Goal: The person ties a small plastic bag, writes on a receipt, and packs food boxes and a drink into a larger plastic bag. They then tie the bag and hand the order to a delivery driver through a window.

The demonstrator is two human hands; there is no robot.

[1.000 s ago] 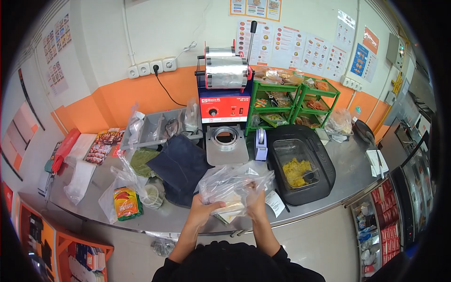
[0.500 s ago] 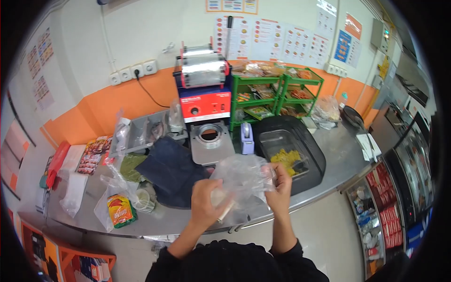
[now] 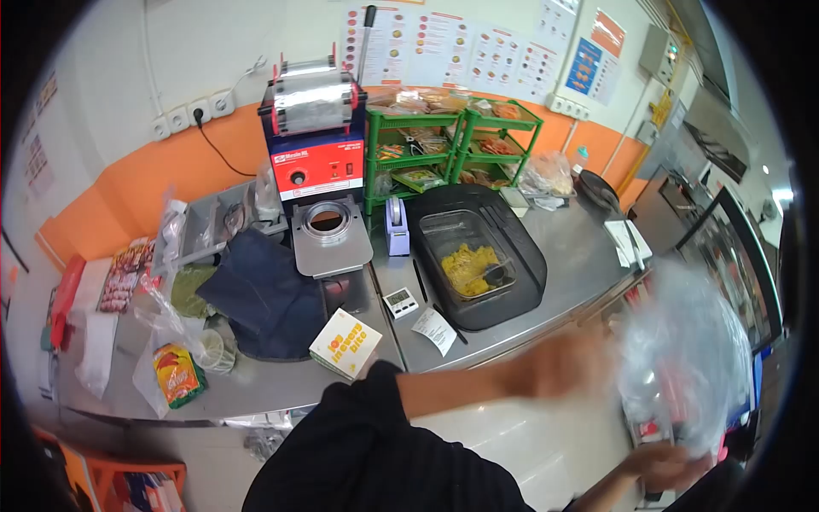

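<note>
A large clear plastic bag [image 3: 682,367] hangs puffed out on the right side, over the floor beside the counter, smeared by motion. My right hand [image 3: 670,465] is closed on its lower edge. My left arm stretches across to the right, and my left hand [image 3: 567,363] is beside the bag, too blurred to show its fingers. On the counter behind my left arm sit a small printed box [image 3: 345,343], a white digital timer [image 3: 399,302] and a paper slip [image 3: 435,331].
A black tray [image 3: 533,256] bears a clear container of yellow food [image 3: 467,270]. A cup sealing machine [image 3: 316,162], a purple tape dispenser [image 3: 397,227] and green racks [image 3: 409,141] stand behind. Dark cloth [image 3: 264,290] and a yellow-green packet [image 3: 177,375] lie left.
My hands and the plastic bag have swung from the counter's middle far to the right. The view has turned right, and the box, timer and slip now show.
</note>
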